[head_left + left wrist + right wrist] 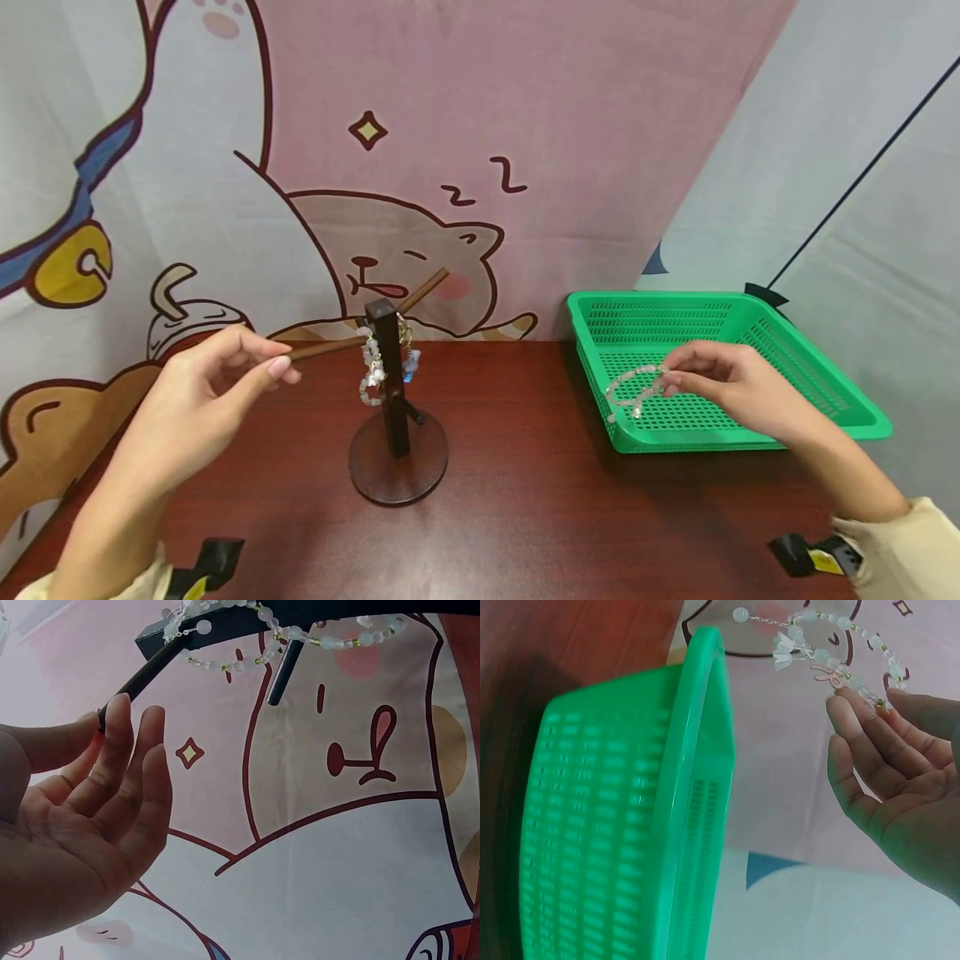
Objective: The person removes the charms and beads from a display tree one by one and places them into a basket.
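Tabletop (525, 521), reddish-brown, bears the stand (396, 429) before a cartoon-printed backdrop (600, 150).

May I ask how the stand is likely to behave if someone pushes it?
The stand would probably slide under a low push, its round base lying flat on the table. Pushed near the top, it might tip, since the post is tall and narrow. The beads would likely swing, since they hang loose.

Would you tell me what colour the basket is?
The basket is green, clearest in the head view.
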The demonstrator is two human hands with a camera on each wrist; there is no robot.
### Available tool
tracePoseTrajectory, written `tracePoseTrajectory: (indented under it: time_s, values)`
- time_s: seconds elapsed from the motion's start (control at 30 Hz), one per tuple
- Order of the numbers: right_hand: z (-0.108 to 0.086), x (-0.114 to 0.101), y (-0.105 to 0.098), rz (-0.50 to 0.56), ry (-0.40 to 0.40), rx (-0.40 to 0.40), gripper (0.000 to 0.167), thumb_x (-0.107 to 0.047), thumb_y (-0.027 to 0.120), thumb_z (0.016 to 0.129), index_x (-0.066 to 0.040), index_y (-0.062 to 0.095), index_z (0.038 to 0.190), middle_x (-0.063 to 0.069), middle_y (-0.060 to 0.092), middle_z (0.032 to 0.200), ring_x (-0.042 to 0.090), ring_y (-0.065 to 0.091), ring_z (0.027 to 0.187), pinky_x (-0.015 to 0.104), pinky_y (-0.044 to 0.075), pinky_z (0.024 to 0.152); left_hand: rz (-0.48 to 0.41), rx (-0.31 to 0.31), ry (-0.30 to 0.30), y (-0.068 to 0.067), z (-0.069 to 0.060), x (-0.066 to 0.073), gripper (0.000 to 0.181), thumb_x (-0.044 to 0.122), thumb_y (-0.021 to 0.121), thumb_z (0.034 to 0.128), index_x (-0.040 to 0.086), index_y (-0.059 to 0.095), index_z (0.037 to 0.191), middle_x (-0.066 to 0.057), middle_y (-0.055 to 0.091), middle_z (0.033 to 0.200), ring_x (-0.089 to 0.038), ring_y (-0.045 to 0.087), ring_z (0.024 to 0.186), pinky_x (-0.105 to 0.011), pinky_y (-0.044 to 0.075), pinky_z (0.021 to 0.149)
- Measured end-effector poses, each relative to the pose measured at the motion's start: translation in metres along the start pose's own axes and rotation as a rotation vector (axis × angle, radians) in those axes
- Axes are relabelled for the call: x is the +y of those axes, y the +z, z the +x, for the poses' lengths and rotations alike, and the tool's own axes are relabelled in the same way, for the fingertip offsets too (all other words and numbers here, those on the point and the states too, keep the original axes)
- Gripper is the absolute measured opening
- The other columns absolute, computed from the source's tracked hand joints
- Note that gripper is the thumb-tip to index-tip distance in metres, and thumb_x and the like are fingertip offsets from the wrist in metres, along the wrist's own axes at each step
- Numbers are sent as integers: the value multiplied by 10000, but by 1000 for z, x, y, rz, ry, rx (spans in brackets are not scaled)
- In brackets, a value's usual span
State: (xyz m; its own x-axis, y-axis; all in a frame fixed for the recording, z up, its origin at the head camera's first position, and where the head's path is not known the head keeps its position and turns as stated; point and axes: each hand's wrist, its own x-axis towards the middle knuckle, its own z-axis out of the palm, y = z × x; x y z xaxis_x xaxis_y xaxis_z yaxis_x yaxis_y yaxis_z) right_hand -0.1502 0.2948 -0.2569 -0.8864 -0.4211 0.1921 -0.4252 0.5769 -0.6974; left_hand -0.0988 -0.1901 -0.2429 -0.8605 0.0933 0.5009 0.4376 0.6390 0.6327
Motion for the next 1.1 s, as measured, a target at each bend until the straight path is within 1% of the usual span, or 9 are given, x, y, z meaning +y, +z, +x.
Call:
tracePoseTrajectory:
  time_s: [0.13, 0.33, 0.5, 0.67, 0.8, 0.93, 1.1]
  values:
    - [-6, 5, -7, -51, 39, 34, 101, -83, 572, 900, -40, 605, 986, 44, 669, 792, 140, 631, 752, 192, 469, 706, 2, -5, 1, 0, 0, 0, 35, 120, 600, 889, 89, 610, 878, 71, 665, 757, -32, 574, 658, -237, 339, 471]
    - [-14, 13, -14, -89, 86, 61, 122, -101, 572, 903, -29, 598, 998, 41, 675, 789, 124, 634, 757, 178, 466, 692, 5, -4, 3, 0, 0, -1, 25, 116, 597, 891, 95, 611, 889, 88, 659, 753, -33, 572, 657, -236, 340, 464]
    - [-20, 21, -16, -121, 98, 65, 123, -104, 561, 910, -23, 597, 996, 30, 674, 774, 109, 633, 757, 174, 464, 679, -1, -5, 9, 0, 0, -1, 38, 118, 595, 892, 82, 607, 891, 93, 659, 751, -31, 574, 659, -238, 337, 465]
    - [-25, 29, -17, -133, 131, 57, 139, -137, 556, 918, -37, 599, 1004, 20, 673, 783, 115, 625, 773, 185, 455, 676, 1, -9, 5, 0, 0, -1, 54, 126, 598, 891, 72, 600, 888, 92, 659, 750, -24, 581, 668, -237, 339, 466]
    - [-29, 33, -14, -116, 168, 45, 167, -161, 552, 922, -30, 594, 1018, 28, 674, 796, 127, 631, 788, 197, 462, 686, 5, -9, 3, 0, 0, -1, 53, 131, 597, 892, 78, 602, 889, 97, 659, 753, -28, 573, 659, -234, 343, 463]
    - [-31, 38, -10, -86, 195, 17, 181, -178, 551, 923, -30, 591, 1019, 43, 672, 811, 153, 632, 786, 234, 476, 684, 2, -5, 5, 1, 0, 0, 51, 131, 598, 892, 81, 604, 884, 99, 658, 751, -36, 568, 642, -235, 341, 461]
    - [-32, 44, -4, -58, 194, -14, 175, -170, 558, 918, -28, 588, 1015, 62, 667, 801, 171, 621, 773, 256, 460, 663, 0, -2, 10, 0, 0, -1, 46, 130, 601, 890, 84, 603, 881, 92, 660, 751, -37, 563, 636, -233, 342, 459]
